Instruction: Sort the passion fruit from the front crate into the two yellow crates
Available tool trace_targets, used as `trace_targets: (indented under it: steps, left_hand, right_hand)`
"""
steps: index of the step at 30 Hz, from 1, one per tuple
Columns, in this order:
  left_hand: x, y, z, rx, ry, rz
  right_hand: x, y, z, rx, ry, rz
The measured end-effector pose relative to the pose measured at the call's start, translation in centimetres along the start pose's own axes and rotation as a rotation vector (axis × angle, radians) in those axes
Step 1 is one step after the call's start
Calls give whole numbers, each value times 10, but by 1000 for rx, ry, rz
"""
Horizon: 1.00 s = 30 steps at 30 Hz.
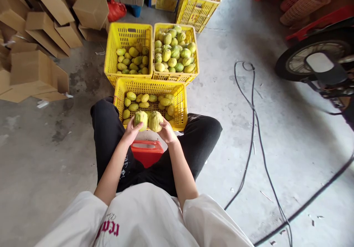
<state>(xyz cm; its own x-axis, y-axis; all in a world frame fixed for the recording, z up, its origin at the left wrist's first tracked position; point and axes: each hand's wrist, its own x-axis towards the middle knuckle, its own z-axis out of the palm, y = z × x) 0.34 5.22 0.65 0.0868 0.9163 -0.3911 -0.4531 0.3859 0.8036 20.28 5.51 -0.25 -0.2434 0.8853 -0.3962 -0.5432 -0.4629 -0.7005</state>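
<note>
My left hand [132, 131] is closed around a yellow-green melon [141, 120], thumb along its side. In my right hand [167, 130] is a second, slightly yellower melon [155, 121]. The two melons sit side by side, nearly touching, above the near rim of the front yellow crate [183, 103]. Several more melons [166, 102] lie in that crate, some in a left group and some along the right side. My fingers under the held melons are mostly hidden.
Behind stand a left yellow crate [110, 51] partly filled with melons and a right yellow crate [197, 64] heaped higher. A red stool [148, 158] shows between my legs. Cardboard boxes [33, 69] lie left; a black cable [253, 106] and a motorcycle wheel [284, 60] are right.
</note>
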Motion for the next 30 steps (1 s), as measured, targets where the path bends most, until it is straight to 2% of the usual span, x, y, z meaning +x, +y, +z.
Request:
trace_targets:
  steps: [8, 12, 18, 21, 26, 30]
  left_hand:
    - [1, -12, 3, 52, 36, -11]
    - [2, -9, 5, 41, 68, -32]
    - [4, -6, 0, -106, 75, -99]
    - [5, -8, -1, -89, 89, -102]
    - [3, -7, 1, -40, 55, -85]
    - [3, -5, 2, -38, 45, -94]
  right_hand:
    - [-9, -8, 6, -8, 4, -40]
    - [-5, -5, 5, 2, 23, -35]
    - [6, -2, 1, 70, 81, 2]
    - [8, -2, 0, 45, 87, 9]
    - [5, -1, -2, 32, 102, -71]
    - [1, 0, 1, 9, 79, -25]
